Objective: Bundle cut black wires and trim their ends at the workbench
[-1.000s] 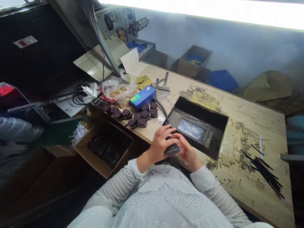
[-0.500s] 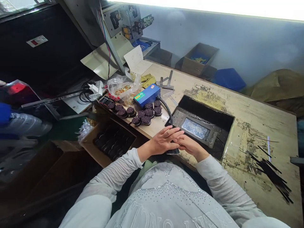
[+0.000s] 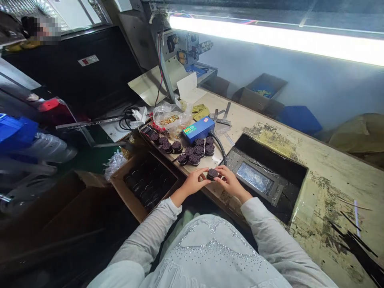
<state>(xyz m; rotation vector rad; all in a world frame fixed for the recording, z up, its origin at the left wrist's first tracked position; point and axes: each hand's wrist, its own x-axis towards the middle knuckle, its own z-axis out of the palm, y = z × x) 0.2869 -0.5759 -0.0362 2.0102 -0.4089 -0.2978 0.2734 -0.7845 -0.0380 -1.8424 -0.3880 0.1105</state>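
Note:
Between my two hands, at the front edge of the bench, is a round bundle of black strands (image 3: pixel 213 173), its dotted end face turned up toward me. My left hand (image 3: pixel 196 182) grips it from the left with thumb and fingers. On the opposite side my right hand (image 3: pixel 229 180) pinches it with thumb and fingertips. Several similar bundles (image 3: pixel 195 154) stand close together on the bench just beyond my left hand. A ribbed black hose (image 3: pixel 221 146) runs from a blue box (image 3: pixel 198 129) down toward my right hand.
Right of my hands, a recess in the bench holds a metal frame with a glassy panel (image 3: pixel 255 178). An open carton (image 3: pixel 144 180) of black bundles sits below left. Loose black strands (image 3: pixel 357 244) lie far right. A plastic bag (image 3: pixel 171 118) and metal squares (image 3: pixel 223 116) lie behind.
My hands, earlier overlapping around the bundle with its strand ends pointing down, now hold it from both sides with an end face up. The camera view has shifted.

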